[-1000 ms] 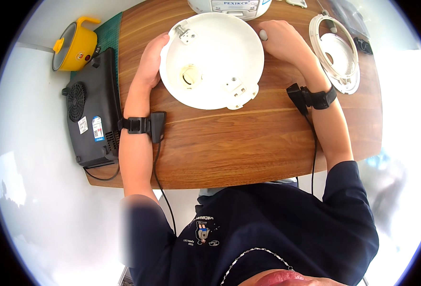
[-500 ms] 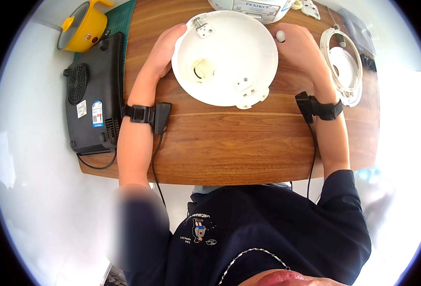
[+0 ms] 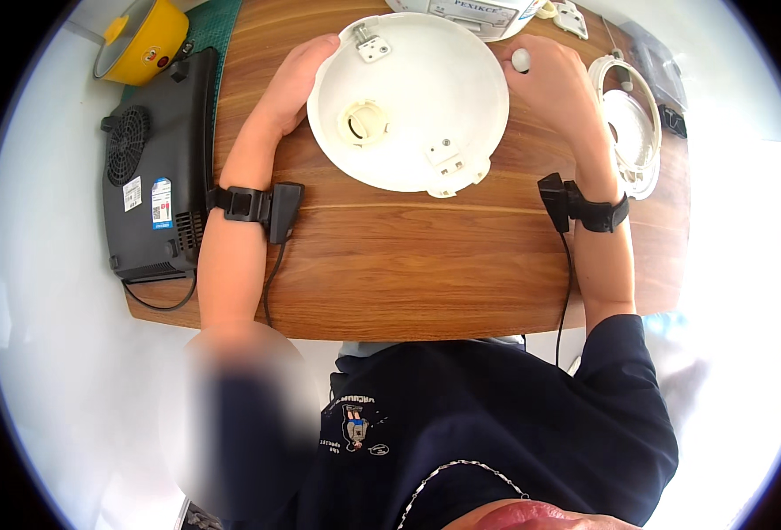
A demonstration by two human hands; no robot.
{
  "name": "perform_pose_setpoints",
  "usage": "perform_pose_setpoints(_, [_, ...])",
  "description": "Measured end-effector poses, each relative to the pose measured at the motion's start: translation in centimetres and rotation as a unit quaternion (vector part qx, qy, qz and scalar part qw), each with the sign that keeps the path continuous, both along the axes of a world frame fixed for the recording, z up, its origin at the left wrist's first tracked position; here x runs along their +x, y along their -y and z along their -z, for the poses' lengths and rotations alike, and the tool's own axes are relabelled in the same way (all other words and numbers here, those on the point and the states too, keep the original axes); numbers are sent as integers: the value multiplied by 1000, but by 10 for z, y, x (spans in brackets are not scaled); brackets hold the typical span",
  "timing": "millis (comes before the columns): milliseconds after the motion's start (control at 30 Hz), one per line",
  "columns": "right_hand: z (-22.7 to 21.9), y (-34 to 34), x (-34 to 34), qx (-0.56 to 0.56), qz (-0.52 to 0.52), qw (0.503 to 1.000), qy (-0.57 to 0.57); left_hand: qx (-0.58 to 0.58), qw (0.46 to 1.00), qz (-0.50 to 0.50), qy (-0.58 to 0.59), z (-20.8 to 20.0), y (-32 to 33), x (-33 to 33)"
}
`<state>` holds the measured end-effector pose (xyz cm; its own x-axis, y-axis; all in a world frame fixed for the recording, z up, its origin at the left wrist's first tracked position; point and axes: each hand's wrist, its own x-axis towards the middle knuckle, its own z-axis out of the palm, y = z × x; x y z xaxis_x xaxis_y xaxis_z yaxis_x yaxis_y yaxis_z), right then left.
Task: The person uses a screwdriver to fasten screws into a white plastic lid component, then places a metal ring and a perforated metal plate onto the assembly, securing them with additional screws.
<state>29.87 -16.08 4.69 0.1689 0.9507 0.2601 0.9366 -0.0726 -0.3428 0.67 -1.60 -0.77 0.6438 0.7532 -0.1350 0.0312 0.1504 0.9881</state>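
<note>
We have the left hand (image 3: 293, 87) laid along the left edge of the white lid (image 3: 426, 93), thumb at the rim; its fingers go out of sight behind the edge, so we can't tell whether they pinch it or only steady it. The right hand (image 3: 551, 84) is curled into a loose fist just beyond the lid's right edge, closed around something with a rounded white end (image 3: 520, 61); most of that is buried in the palm, so we can't confirm what it is. The lid sits at the far middle of the table (image 3: 408, 274), hollow side toward us, with a metal bracket (image 3: 373, 48), a round fitting (image 3: 363, 123) and a latch piece (image 3: 446, 159) all in place. We'd judge the work partway: the lid is apart from the white appliance (image 3: 488, 11) behind it, and a loose ring (image 3: 655, 115) lies over a round plate (image 3: 635, 124) to the right, neither joined to anything. Whether those parts belong to the lid, we can't say. The appliance is cut off by the top edge, the lid's underside is hidden, and glare washes out its inner detail. Far left: black hot plate (image 3: 163, 115), yellow pot (image 3: 147, 44).
</note>
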Motion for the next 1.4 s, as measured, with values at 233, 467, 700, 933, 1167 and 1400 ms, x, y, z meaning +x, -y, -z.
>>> perform_pose_setpoints(233, [-31,9,-17,1,33,998,-54,-10,1000,-4,-3,4,-3,-1])
perform_pose_setpoints(467, [-42,29,-57,-10,-247,961,-123,-14,1000,4,-14,9,-8,-2])
perform_pose_setpoints(700, [-34,32,-67,-73,-304,950,-19,9,1000,-5,-13,3,-2,0])
perform_pose_setpoints(933, [-31,31,-68,-83,-303,950,-6,11,1000,-2,-19,2,-1,0])
perform_pose_setpoints(1167, [-24,32,-71,-61,-309,949,-12,-15,1000,2,16,18,-15,-2])
perform_pose_setpoints(1400, [-21,32,-69,-72,-301,951,-12,20,1000,-8,-16,12,-9,-3])
